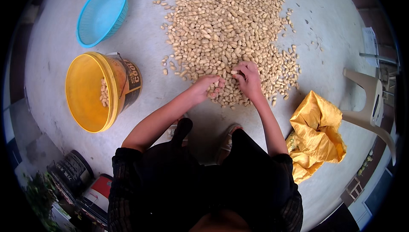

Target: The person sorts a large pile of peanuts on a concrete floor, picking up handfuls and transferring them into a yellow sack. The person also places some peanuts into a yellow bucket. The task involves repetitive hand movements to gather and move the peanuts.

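A broad heap of unshelled peanuts (223, 30) is spread over the concrete floor in front of me. At the heap's near edge, my left hand (206, 87) is curled with its palm up around a few peanuts (213, 88). Just to the right, my right hand (248, 78) pinches a single peanut (235, 72) between thumb and fingers. The two hands are close together but apart. To the left stands a yellow plastic bucket (84, 117), tilted in view, with some peanuts (104, 93) inside near its wall.
A blue plastic basket (102, 11) lies beyond the bucket. At my right is a crumpled yellow woven sack (316, 129), with a beige plastic stool (367, 97) beside it. Dark buckets (72, 171) and plants (40, 190) are at lower left. My sandalled feet (228, 139) are below the heap.
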